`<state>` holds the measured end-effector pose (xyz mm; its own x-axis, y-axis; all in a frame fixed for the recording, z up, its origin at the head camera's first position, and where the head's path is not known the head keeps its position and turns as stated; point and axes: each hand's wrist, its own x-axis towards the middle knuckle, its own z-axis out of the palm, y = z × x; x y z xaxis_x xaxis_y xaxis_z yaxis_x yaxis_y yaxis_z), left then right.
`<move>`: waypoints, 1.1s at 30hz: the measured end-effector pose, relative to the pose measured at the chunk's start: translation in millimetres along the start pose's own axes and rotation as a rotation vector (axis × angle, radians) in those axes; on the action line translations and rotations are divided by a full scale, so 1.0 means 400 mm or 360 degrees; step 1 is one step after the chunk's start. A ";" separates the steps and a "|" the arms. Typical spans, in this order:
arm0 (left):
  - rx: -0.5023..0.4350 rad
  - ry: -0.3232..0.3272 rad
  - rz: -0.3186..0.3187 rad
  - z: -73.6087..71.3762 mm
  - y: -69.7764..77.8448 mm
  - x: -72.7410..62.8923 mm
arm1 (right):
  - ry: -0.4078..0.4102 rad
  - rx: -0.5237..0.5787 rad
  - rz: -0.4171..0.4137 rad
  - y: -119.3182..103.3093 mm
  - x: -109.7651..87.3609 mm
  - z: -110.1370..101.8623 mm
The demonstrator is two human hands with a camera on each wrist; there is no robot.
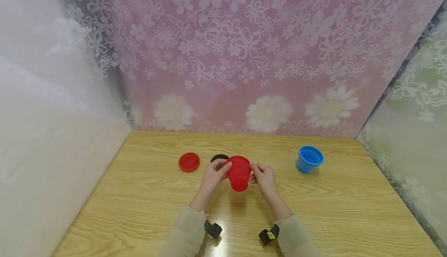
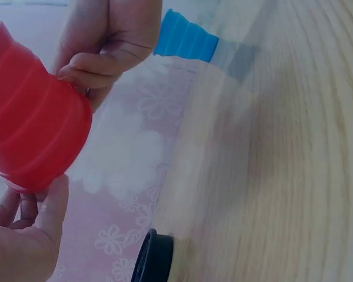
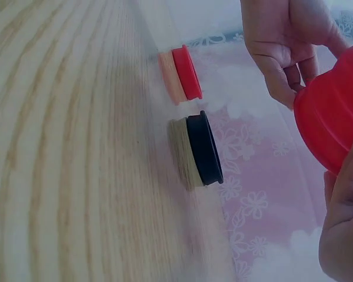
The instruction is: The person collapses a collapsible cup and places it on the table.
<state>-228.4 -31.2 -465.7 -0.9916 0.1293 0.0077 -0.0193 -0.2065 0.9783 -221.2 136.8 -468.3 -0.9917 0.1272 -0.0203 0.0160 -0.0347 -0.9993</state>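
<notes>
Left hand (image 1: 213, 173) and right hand (image 1: 264, 176), seen from the head camera, pinch one red cup (image 1: 239, 171) between them, one to each side of its wide rim. They hold it up off the bench (image 1: 139, 210), the narrow base tipped towards the near side. A red disc (image 1: 189, 162) lies off to the left, a black disc (image 1: 218, 157) sits just behind the left hand, partly hidden by it, and a blue cup (image 1: 309, 160) stands well apart to the right. I'd call this step the handling of the red cup, drawn out, in mid-air.

From the left wrist, the red cup's stepped wall shows at length, with fingers and thumbs close on the rim from both sides; beyond them, the blue cup stands on the bench.

From the right wrist, the red disc and the black disc sit low on the bench, untouched, while part of the red cup runs out of view. As I judge it, the next move calls for an even grip on both sides, since the wall looks soft and could fold if squeezed.
</notes>
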 end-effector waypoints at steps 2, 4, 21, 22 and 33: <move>-0.0027 -0.0014 -0.0042 0.003 0.007 0.002 | 0.0012 0.0000 -0.0005 -0.003 0.003 -0.001; -0.0054 -0.0027 -0.0071 0.007 0.018 0.000 | 0.0028 -0.0028 -0.0029 -0.006 0.005 -0.003; -0.0147 -0.0037 -0.0140 0.020 0.013 0.016 | -0.0191 -0.0073 0.0026 -0.036 0.009 -0.007; -0.0130 -0.0023 -0.0137 0.022 0.011 0.017 | -0.0201 -0.0070 0.0038 -0.035 0.010 -0.007; 0.0102 0.0064 -0.0031 0.043 0.062 -0.014 | -0.0227 -0.0036 0.0053 -0.030 0.007 -0.004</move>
<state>-221.2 -20.6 -437.8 -0.9954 0.0936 -0.0185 -0.0317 -0.1415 0.9894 -224.0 139.2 -456.3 -0.9986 -0.0160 -0.0501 0.0503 -0.0141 -0.9986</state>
